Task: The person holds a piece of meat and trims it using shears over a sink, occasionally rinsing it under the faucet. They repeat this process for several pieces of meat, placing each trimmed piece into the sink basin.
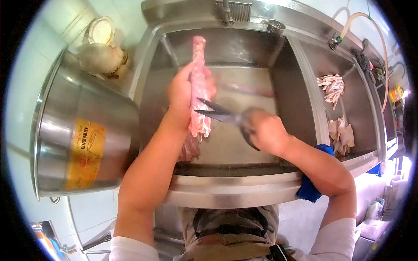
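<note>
My left hand (179, 93) is wrapped around a long pink piece of raw meat (199, 82), shaped like a neck, held upright in view over the steel sink (226, 180). Its lower end looks ragged, with paler bits. In my right hand (269, 132) is a pair of scissors (222, 115), gripped by dark handles. The blades are spread, and their tips overlap the lower part of the meat. Below my left hand, darker meat pieces (188, 148) lie in the basin, partly hidden by my forearm. Another long piece of meat (248, 90) lies on the basin floor.
A large steel pot (111, 113) with a yellow label stands at the left. In the right-hand basin are pale strips (333, 87) and flat pale pieces (342, 132). A blue cloth (308, 189) hangs at the front edge; a faucet (227, 13) is at the back.
</note>
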`<move>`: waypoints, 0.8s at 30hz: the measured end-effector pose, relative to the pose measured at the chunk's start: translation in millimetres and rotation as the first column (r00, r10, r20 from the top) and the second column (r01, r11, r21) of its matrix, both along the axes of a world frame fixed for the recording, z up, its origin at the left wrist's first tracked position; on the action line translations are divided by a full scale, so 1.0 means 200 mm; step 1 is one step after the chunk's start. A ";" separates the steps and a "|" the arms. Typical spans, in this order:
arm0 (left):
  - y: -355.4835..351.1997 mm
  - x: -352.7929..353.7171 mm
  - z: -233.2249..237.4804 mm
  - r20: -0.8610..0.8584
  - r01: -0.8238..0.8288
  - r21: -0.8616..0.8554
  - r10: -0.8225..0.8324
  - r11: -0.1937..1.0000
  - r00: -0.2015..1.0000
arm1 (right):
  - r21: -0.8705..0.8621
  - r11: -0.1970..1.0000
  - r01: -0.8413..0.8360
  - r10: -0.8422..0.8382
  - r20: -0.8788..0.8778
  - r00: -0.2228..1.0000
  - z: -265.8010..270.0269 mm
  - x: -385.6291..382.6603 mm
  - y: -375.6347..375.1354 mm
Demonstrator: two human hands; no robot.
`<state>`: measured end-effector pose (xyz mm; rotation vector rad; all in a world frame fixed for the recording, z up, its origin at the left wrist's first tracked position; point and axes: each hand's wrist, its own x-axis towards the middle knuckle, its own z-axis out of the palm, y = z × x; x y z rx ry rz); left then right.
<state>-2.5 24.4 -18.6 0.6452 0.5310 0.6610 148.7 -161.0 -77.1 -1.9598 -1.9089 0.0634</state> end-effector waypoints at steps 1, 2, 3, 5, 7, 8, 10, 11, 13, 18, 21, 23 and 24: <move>0.00 0.01 -0.01 0.006 -0.008 -0.004 0.008 1.000 1.000 | 0.019 1.000 -0.002 0.003 -0.007 1.000 0.00 -0.01 0.00; -0.01 0.02 -0.01 0.012 -0.014 -0.010 0.014 1.000 1.000 | -0.005 1.000 -0.001 0.001 -0.007 1.000 0.00 -0.01 0.00; -0.01 0.03 -0.02 0.020 -0.018 -0.018 0.018 1.000 1.000 | -0.030 1.000 0.001 -0.002 -0.006 1.000 -0.01 -0.02 0.00; -0.01 0.04 -0.03 0.029 -0.058 -0.029 0.059 0.998 0.998 | -0.065 0.998 0.014 -0.015 -0.017 1.000 -0.02 -0.01 -0.01; 0.01 0.04 -0.05 0.023 -0.074 -0.017 0.074 0.997 0.997 | -0.083 0.996 0.032 -0.036 -0.042 0.998 -0.02 -0.01 -0.01; 0.03 0.03 -0.07 0.013 -0.069 0.002 0.069 0.998 0.998 | -0.126 0.992 0.022 -0.029 -0.055 0.998 -0.01 -0.01 -0.02; 0.05 0.02 -0.06 -0.023 -0.090 0.047 0.091 0.995 0.996 | -0.209 0.978 -0.005 -0.013 -0.083 0.996 -0.02 -0.02 -0.02; 0.05 0.02 -0.06 -0.049 -0.112 0.072 0.116 0.991 0.992 | -0.188 0.979 -0.082 0.052 -0.160 0.986 -0.02 -0.02 -0.02; 0.06 0.02 -0.07 -0.076 -0.125 0.109 0.134 0.986 0.988 | -0.132 0.965 -0.226 0.177 -0.305 0.936 -0.01 -0.02 -0.02; 0.09 -0.01 -0.06 -0.114 -0.209 0.148 0.226 0.967 0.967 | -0.550 0.729 -0.408 -0.254 -0.771 0.584 0.18 -0.10 -0.03; 0.09 -0.01 -0.05 -0.080 -0.214 0.171 0.231 0.962 0.970 | -0.223 0.927 -0.303 0.140 -0.543 0.828 0.03 -0.06 -0.02; 0.07 -0.01 -0.04 -0.113 -0.165 0.179 0.187 0.970 0.976 | -0.326 0.931 -0.167 0.044 -0.354 0.934 -0.01 -0.04 -0.02; 0.06 -0.01 -0.04 -0.129 -0.139 0.182 0.164 0.973 0.978 | -0.326 0.939 -0.106 -0.002 -0.314 0.949 0.05 -0.06 -0.02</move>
